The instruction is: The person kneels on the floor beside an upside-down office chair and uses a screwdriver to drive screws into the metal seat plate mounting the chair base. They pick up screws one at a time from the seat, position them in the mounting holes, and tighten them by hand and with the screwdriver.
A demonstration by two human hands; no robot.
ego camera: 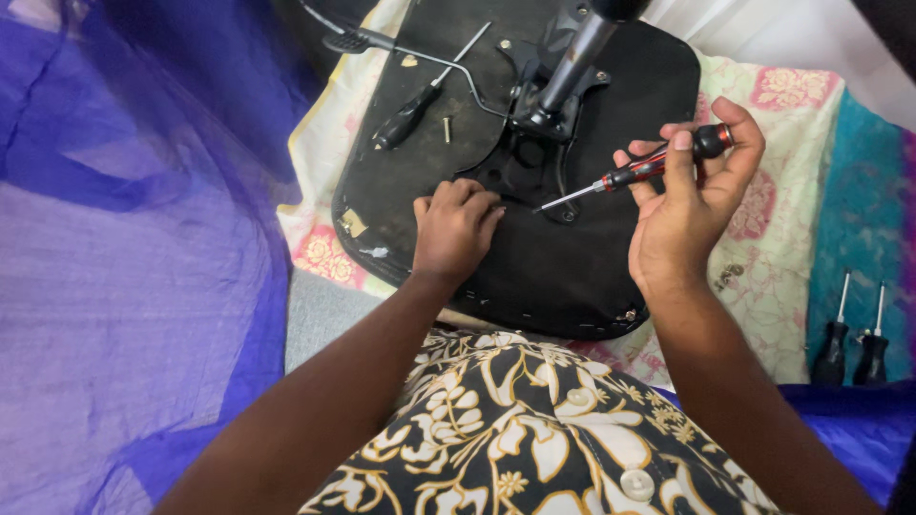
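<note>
The right hand [689, 212] has its fingers wrapped around a red-and-black screwdriver [651, 168], tip angled down-left toward the metal bracket [534, 157] on the upturned black chair seat [572, 257]. The left hand [454, 229] is curled loosely, knuckles up, resting on the seat just beside that tip, holding nothing visible. Farther up lie a black screwdriver [412, 113] and a loose screw [446, 129]. 2 more screwdrivers [852, 341] sit on the floral cloth [778, 277], far right.

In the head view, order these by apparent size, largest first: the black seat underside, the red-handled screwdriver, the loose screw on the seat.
1. Black seat underside
2. Red-handled screwdriver, held in the right hand
3. Loose screw
</note>
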